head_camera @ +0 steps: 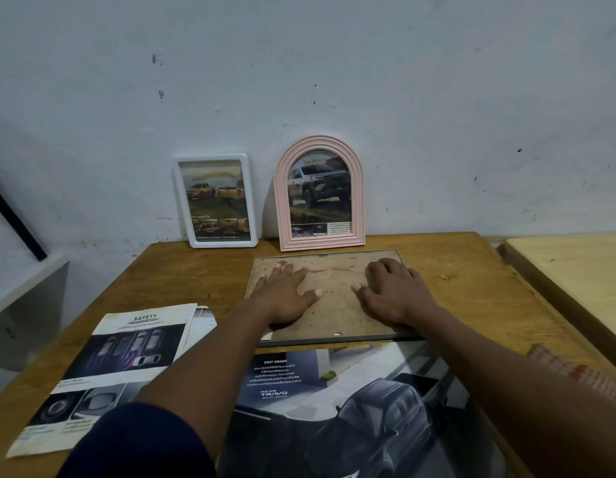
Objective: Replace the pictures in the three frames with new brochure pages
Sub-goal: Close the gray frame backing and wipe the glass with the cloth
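Brown backing board of the third frame [334, 298] lies face-down directly under both palms, so what it holds, if anything, cannot be seen. The left hand [286, 298] rests flat on it, fingers straight and spread, gripping nothing. The right hand [393, 291] arches beside it, fingertips pressing the board near its right edge, with nothing pinched that I can make out.

Just beyond the fingertips, the pink arched frame [319, 141] and the white frame [224, 243] stand leaning on the wall [334, 63], each showing a printed truck page. I judge those two finished, though old and new pages cannot be told apart here. The flat frame looks like the last one, its backing being pressed home or about to come off.

Nearer than the wrists, a large truck page [334, 391] lies partly under the frame's near edge. Left of the left forearm sits a loose safety page [127, 357] on the wooden table [455, 270].
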A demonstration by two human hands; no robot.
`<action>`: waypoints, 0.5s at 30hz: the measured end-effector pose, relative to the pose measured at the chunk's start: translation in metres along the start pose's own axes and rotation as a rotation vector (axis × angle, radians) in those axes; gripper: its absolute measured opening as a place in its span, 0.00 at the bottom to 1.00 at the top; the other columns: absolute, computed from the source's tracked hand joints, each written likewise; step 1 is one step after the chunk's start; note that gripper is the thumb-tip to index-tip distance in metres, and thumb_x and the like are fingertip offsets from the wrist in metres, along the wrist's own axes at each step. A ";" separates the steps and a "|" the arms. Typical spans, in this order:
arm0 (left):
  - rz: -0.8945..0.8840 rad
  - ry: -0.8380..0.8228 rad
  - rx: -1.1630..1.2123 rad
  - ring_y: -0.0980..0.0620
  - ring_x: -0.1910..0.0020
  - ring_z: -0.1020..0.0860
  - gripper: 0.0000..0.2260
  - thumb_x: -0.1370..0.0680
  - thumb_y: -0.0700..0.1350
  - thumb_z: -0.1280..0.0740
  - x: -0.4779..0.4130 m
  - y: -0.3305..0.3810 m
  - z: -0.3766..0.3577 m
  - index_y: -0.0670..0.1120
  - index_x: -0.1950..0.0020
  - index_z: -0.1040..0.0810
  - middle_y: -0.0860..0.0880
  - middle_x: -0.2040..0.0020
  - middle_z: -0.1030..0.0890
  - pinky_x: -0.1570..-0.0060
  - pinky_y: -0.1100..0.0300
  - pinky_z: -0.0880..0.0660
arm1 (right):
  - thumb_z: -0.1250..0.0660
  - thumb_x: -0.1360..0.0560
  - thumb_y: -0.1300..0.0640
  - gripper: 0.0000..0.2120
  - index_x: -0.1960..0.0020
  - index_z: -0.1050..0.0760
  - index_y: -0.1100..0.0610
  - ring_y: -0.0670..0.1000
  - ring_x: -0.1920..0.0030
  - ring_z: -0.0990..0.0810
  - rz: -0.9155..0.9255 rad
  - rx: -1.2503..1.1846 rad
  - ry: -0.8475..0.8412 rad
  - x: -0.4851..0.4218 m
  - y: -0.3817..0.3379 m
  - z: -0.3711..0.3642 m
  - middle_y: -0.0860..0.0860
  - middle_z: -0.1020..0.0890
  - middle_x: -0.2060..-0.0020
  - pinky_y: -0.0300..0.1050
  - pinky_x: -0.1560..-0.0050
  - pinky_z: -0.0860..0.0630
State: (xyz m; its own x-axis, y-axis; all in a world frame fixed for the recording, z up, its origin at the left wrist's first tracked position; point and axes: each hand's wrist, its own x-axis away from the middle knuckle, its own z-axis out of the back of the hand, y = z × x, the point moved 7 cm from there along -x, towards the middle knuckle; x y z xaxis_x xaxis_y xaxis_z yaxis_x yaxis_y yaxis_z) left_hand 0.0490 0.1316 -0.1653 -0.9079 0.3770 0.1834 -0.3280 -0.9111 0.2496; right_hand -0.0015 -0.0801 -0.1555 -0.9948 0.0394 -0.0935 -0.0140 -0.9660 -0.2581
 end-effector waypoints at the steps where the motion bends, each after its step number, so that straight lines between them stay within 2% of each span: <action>1: 0.006 0.012 0.004 0.46 0.18 0.59 0.33 0.18 0.66 0.47 0.003 -0.003 0.003 0.56 0.17 0.52 0.49 0.16 0.55 0.22 0.44 0.58 | 0.44 0.21 0.37 0.27 0.29 0.33 0.52 0.56 0.28 0.34 -0.016 -0.057 -0.013 -0.001 0.001 0.004 0.54 0.32 0.27 0.57 0.27 0.39; 4: 0.016 0.072 -0.018 0.45 0.18 0.57 0.34 0.18 0.65 0.45 0.014 -0.012 0.011 0.55 0.17 0.52 0.50 0.16 0.53 0.22 0.44 0.57 | 0.39 0.20 0.42 0.26 0.26 0.33 0.52 0.56 0.28 0.32 -0.068 -0.214 0.021 0.001 0.004 0.019 0.53 0.34 0.25 0.56 0.30 0.32; 10: 0.091 0.113 0.003 0.43 0.18 0.54 0.34 0.19 0.66 0.44 0.044 -0.032 0.019 0.55 0.17 0.50 0.48 0.16 0.50 0.22 0.42 0.53 | 0.34 0.23 0.42 0.27 0.27 0.32 0.51 0.58 0.31 0.30 -0.169 -0.164 0.070 0.013 0.004 0.031 0.54 0.33 0.26 0.59 0.34 0.27; 15: 0.159 0.156 0.117 0.42 0.19 0.45 0.36 0.20 0.66 0.41 0.060 -0.045 0.007 0.52 0.17 0.46 0.45 0.17 0.45 0.24 0.41 0.41 | 0.37 0.24 0.42 0.30 0.27 0.36 0.55 0.63 0.33 0.30 -0.290 -0.104 -0.012 0.028 0.021 0.028 0.60 0.30 0.30 0.61 0.35 0.28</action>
State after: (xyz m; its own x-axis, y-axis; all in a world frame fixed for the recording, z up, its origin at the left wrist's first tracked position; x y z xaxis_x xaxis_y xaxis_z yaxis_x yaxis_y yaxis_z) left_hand 0.0108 0.1967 -0.1592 -0.9778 0.1925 0.0827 -0.1540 -0.9279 0.3395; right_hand -0.0322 -0.1059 -0.1366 -0.9519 0.3062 0.0099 -0.2881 -0.8836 -0.3692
